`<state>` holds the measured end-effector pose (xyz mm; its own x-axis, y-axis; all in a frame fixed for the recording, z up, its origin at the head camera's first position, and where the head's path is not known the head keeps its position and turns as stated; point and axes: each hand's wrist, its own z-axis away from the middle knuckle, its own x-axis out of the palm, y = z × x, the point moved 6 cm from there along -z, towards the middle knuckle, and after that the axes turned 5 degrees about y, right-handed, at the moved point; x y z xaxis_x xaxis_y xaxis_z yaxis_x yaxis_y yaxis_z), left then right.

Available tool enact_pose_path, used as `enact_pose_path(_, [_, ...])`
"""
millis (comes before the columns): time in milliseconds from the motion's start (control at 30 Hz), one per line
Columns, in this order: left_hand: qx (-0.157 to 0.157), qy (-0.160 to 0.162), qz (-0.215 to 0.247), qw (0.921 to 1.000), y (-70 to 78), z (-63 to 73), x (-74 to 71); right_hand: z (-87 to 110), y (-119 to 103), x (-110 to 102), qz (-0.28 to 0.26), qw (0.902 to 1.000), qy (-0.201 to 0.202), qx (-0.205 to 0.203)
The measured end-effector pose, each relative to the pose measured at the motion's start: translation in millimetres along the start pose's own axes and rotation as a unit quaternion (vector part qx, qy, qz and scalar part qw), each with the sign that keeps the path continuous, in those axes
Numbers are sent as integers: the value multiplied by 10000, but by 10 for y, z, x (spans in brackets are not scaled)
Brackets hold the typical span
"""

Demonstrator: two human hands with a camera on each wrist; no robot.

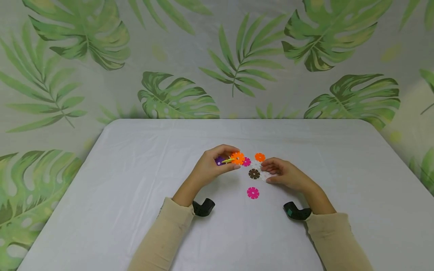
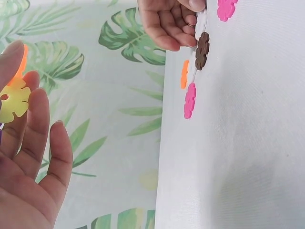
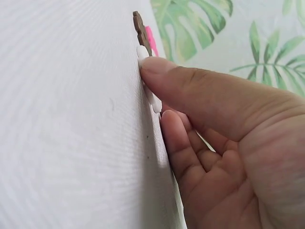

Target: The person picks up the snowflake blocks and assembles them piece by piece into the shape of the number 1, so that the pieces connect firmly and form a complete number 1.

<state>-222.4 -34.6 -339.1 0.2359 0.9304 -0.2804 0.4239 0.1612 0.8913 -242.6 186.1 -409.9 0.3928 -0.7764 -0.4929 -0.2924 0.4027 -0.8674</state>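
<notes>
My left hand (image 1: 217,162) is raised over the table, pinching a small joined piece of notched plastic discs between thumb and fingers. An orange disc (image 1: 238,158), a yellow disc (image 2: 15,102) and a purple disc (image 1: 219,161) make it up; fingers partly cover it. Low at the tabletop, my right hand (image 1: 283,174) has its thumb and fingers about a white notched disc (image 3: 153,99), the thumb pressing on its edge. Right beside that disc lies a brown disc (image 1: 254,174).
Other loose discs lie on the white table (image 1: 142,165): an orange one (image 1: 260,157) behind, a pink one (image 1: 246,162) near the left fingertips, and another pink disc (image 1: 252,193) closer to me. A leaf-patterned cloth (image 1: 183,49) hangs behind the table's far edge.
</notes>
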Motion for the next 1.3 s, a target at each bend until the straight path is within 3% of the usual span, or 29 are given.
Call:
enact_pose_path(500, [-32,-29,-4,10000,4,1,0,3,19,1,763,9959,252,421])
enact_pose_path(733, [-122,-40,-135,9998,337,54,-25,15,-9,-1,756,9958,320,417])
enact_pose_path(800, [-179,-30,-156,9997,342,56,-28,14,-14,0,707,9962,326,395])
enact_pose_path(933, [-203,-42,-129,9997,328,53,-25,14,-17,0,635,9965,333,423])
enact_pose_path(1167, [-142,-55,-67,9999,13,2,13,14,0,-4,544,9968,358,458])
enact_pose_path(1300, [-54,-53,-50,10000,-12,2,11,11,-11,-14,506,9967,423,476])
